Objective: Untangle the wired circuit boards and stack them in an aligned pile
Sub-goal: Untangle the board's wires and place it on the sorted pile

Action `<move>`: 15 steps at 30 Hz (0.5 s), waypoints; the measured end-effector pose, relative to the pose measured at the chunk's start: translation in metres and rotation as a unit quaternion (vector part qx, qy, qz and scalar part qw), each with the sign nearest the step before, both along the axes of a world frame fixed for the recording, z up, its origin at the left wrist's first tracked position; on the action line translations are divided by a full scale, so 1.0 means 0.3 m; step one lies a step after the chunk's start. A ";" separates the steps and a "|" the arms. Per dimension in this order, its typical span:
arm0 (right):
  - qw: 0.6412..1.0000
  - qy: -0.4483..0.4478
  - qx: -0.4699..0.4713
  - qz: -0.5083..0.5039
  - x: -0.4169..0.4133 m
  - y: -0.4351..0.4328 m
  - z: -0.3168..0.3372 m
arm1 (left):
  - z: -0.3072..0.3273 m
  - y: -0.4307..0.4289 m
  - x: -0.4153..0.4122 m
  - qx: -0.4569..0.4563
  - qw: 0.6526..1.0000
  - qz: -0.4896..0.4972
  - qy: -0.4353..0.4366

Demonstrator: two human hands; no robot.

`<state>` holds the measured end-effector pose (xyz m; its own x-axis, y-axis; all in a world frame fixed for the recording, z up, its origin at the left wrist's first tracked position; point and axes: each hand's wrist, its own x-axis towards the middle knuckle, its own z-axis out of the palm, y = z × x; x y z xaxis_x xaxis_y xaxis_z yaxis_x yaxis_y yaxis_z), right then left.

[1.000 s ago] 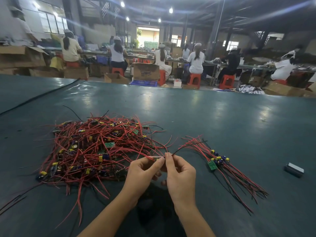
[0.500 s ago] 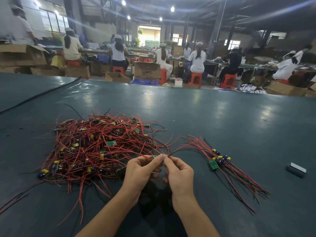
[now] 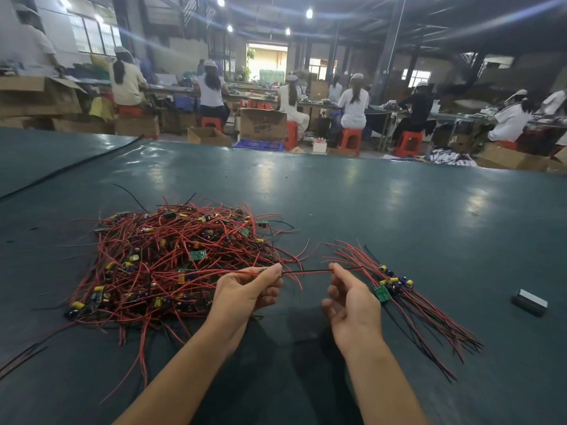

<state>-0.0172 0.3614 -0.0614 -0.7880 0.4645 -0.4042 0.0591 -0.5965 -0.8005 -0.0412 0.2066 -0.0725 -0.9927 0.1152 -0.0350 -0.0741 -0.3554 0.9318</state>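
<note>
Head view: the left hand point(image 3: 245, 291) and right hand point(image 3: 352, 302) each pinch one wire point(image 3: 306, 272), taut between them, from the tangled heap point(image 3: 159, 265) at nine o'clock. This looks like the untangling step. Next, it likely needs pulling clear and laying on the aligned pile point(image 3: 395, 286) at three o'clock.

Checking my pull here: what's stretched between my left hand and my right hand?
In the head view, a thin red and black wire pair runs straight from the left hand to the right hand, above bare dark green table mat.

The cardboard box point(image 3: 263, 124) bears an upside-down printed logo, too blurred to read.
</note>
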 end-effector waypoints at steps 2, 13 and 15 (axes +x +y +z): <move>1.000 0.001 -0.022 -0.002 0.001 0.020 0.006 | 0.002 -0.010 -0.007 -0.001 1.000 0.003 -0.004; 0.991 0.043 -0.116 0.045 0.018 0.034 0.008 | 0.012 -0.008 0.011 0.041 0.998 -0.009 -0.045; 0.990 0.042 -0.128 0.045 0.022 0.034 0.008 | 0.013 -0.009 0.011 0.045 0.998 -0.013 -0.047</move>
<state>-0.0106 0.3715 -0.0589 -0.8575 0.2824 -0.4301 0.0601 -0.7753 -0.6288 -0.0379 0.2038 -0.0685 -0.9823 0.1476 -0.1153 -0.1692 -0.4348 0.8845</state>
